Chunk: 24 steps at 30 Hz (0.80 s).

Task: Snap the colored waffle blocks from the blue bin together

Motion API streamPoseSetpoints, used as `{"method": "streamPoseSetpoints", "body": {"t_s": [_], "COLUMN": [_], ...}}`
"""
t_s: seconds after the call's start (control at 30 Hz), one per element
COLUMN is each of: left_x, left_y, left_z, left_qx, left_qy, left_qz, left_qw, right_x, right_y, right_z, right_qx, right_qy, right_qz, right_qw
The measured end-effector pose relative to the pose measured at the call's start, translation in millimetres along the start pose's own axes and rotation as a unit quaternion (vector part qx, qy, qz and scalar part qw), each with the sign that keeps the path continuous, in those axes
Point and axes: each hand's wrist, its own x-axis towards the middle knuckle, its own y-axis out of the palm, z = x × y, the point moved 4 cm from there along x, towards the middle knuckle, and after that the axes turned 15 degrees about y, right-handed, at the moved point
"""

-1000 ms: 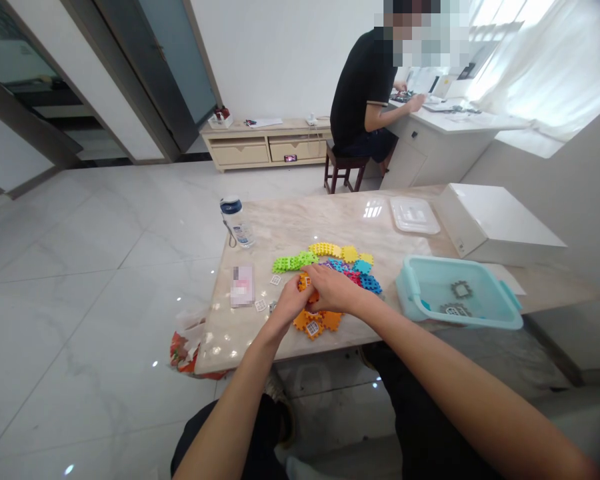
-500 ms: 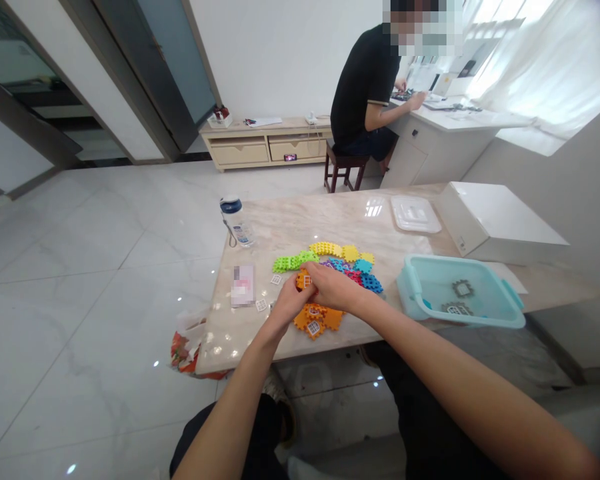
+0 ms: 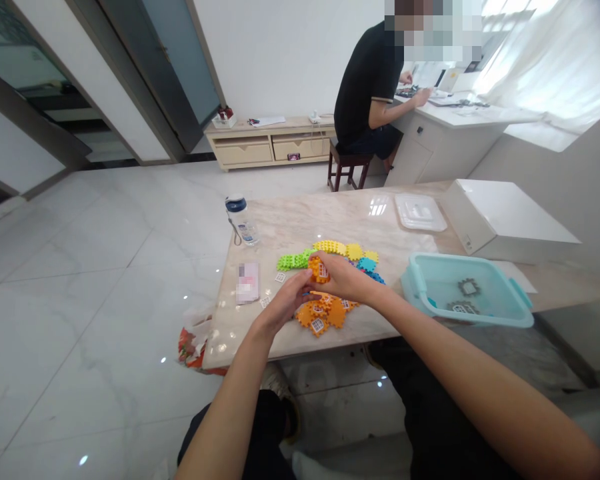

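My right hand [image 3: 343, 277] is closed on a small stack of orange gear-edged building tiles [image 3: 319, 269], with a white window lattice showing on the face. Just left of and below the stack is my left hand [image 3: 289, 299], its fingers apart and stretched toward the right hand; whether the thumb touches the stack is hard to tell. Beneath both hands lies a pile of loose orange tiles [image 3: 336, 313], some with white lattices. Beyond them are a row of green tiles [image 3: 293, 261], a row of yellow tiles [image 3: 333, 247] and blue tiles [image 3: 367, 265], partly covered by my right hand.
A teal tub [image 3: 420, 277] with a few tiles stands on the right, before a white box [image 3: 515, 210] and a clear lid [image 3: 420, 212]. To the left are a water bottle [image 3: 242, 220] and a pink packet [image 3: 248, 283]. Another person [image 3: 363, 87] sits at a far desk.
The right hand has turned the orange stack so its latticed face shows more. My left hand has loosened and dropped slightly away from the stack. The view has shifted a little.
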Motion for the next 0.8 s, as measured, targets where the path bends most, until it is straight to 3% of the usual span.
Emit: {"method": "streamPoseSetpoints", "body": {"t_s": [0.17,0.43,0.8], "left_x": [6.7,-5.0,0.3], "left_y": [1.0,0.7,-3.7], "left_z": [7.6,3.2,-4.7], "left_qx": [-0.105,-0.076,-0.004], "left_qy": [-0.013,-0.037,-0.016], "left_qz": [0.017,0.055,0.053], "left_qw": [0.994,0.995,0.998], "right_x": [-7.8,-15.9,-8.8], "right_y": [-1.8,-2.8,6.5], "right_z": [14.1,27.5,26.8], "right_qx": [0.026,0.032,0.039], "right_qy": [-0.042,-0.073,-0.091], "right_qz": [0.033,0.090,0.043], "right_qw": [0.998,0.993,0.994]}}
